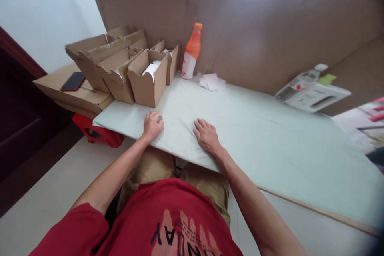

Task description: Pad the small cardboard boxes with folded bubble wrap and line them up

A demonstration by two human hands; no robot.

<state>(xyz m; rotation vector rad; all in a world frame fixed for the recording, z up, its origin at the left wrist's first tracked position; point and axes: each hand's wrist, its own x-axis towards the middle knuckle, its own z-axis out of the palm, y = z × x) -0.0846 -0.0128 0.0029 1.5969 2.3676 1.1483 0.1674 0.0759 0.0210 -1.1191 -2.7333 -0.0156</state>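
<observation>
My left hand (153, 126) rests near the front edge of the pale green tabletop (258, 128), its fingers curled in. A small greyish patch shows between thumb and fingertips, too small to name. To the right, my right hand (207, 135) lies palm down on the same surface with its fingers stretched out, holding nothing. Beyond my left hand stands an open cardboard box (146, 86) with white paper-like pieces inside. An orange drink bottle (192, 51) is upright behind both hands, beside some white paper sheets (211, 81).
Several more open cardboard bins (115, 74) crowd the left back. A dark phone-like slab (73, 81) lies on a flat carton (90, 98), above a red stool (99, 130). A tall cardboard panel (255, 40) closes the back. At right are a clear bottle (310, 75) and white container (324, 95).
</observation>
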